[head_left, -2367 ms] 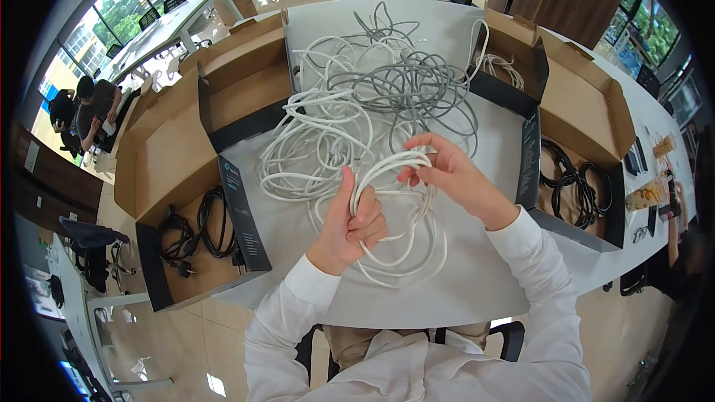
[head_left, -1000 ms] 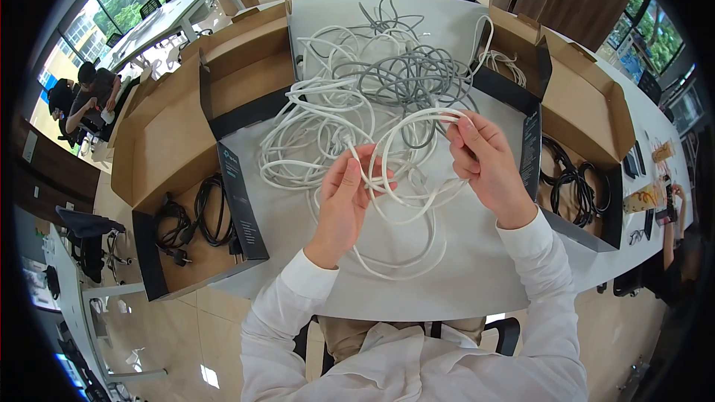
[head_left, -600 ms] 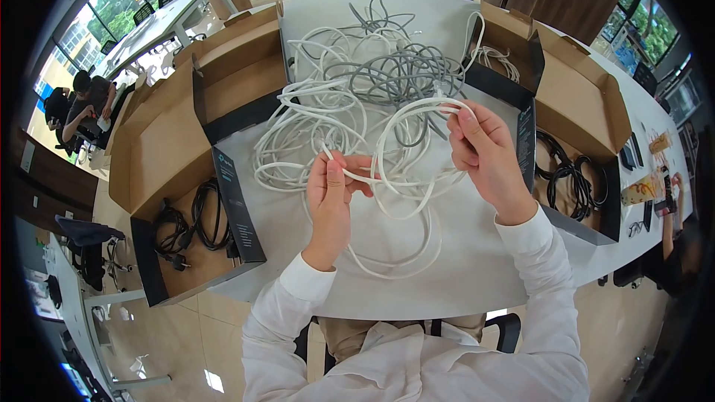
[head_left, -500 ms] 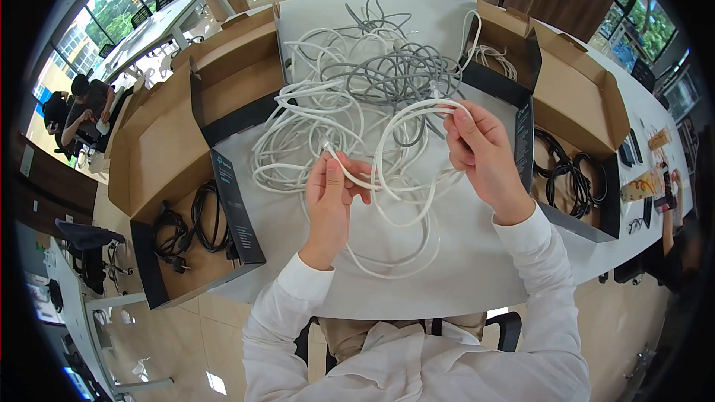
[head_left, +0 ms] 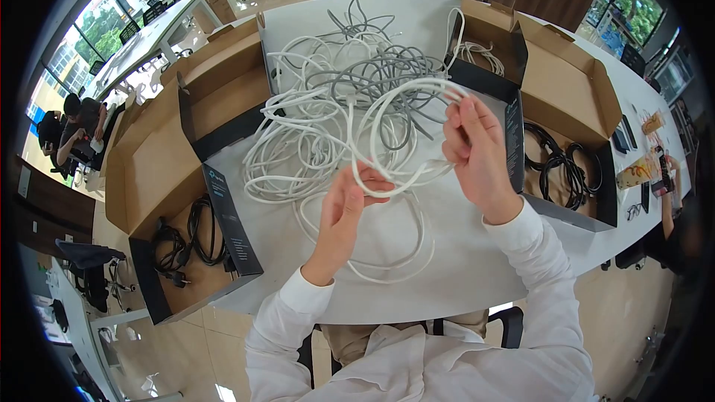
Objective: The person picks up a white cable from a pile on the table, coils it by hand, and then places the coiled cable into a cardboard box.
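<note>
A loosely coiled white cable [head_left: 363,134] hangs between my two hands above the white table [head_left: 313,298]. My right hand [head_left: 477,149] pinches the top right of its loops. My left hand [head_left: 351,212] has its fingers curled around the lower left of the loops, and a white connector end [head_left: 351,99] stands up above it. Behind and to the left lies a tangled pile of white cables [head_left: 287,156]. Grey cables [head_left: 402,67] are tangled behind the coil. More white loops [head_left: 387,260] rest on the table below my hands.
Open cardboard boxes with black cables stand at left [head_left: 242,223] and right [head_left: 573,212]. Behind them are another open box [head_left: 231,97] and one with a white cable [head_left: 488,59]. A seated person [head_left: 82,123] is at far left; cups and glasses lie far right.
My left hand has moved slightly right and down along the loops. The connector end that was close to its fingertips now stands higher above it. My right hand still holds the coil.
</note>
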